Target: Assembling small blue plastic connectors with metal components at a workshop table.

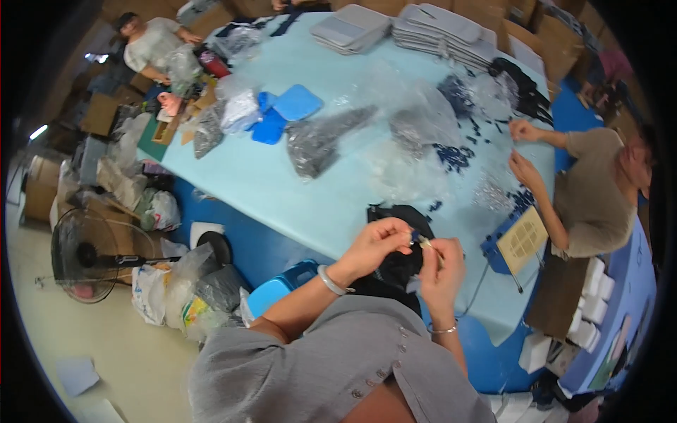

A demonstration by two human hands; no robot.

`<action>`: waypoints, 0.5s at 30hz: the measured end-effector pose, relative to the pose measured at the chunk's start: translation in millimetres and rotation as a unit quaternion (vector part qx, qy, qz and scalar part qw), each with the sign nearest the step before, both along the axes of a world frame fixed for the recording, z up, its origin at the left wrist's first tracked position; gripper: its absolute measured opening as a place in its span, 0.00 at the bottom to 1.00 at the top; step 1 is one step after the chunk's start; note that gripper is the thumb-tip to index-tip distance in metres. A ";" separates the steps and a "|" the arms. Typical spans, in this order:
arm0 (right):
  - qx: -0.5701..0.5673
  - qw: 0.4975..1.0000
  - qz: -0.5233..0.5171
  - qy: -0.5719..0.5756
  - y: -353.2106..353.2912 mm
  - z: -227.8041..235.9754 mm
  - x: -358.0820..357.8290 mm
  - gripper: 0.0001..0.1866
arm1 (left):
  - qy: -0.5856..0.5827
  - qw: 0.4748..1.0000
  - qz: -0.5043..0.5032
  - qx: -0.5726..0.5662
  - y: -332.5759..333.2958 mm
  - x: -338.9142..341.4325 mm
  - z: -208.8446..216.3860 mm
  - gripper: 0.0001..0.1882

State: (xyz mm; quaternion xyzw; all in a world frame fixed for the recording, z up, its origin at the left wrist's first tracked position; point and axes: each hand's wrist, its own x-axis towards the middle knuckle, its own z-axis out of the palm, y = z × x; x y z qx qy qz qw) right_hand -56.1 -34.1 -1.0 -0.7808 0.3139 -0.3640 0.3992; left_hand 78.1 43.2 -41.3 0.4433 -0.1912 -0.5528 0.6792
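Above the near table edge my left hand and my right hand meet, fingertips nearly touching. Thumb and fingers of the left are pinched on a small dark blue piece. My right hand pinches a small pale piece up against it; what exactly this is, I cannot make out. Below and behind both hands lies a black cloth item. Loose dark blue pieces are heaped farther up the table, beside a scatter of small silvery pieces.
The pale blue table carries clear plastic bags, blue pads and stacked grey cases. A co-worker handles small pieces at the right, near a blue-and-cream box. A fan and a blue stool stand left.
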 end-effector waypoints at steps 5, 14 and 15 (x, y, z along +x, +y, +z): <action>-0.001 0.999 0.044 -0.011 1.1 14.9 14.8 0.03 | 0.012 0.999 0.034 -0.006 6.9 5.0 7.4 0.05; 0.186 0.977 -0.025 -0.101 -25.6 17.2 -4.9 0.03 | 0.046 0.997 0.016 0.061 23.9 18.9 -17.3 0.06; 0.172 0.981 -0.013 -0.091 -20.8 17.7 0.2 0.03 | 0.050 0.996 0.037 0.059 24.2 19.4 -16.4 0.06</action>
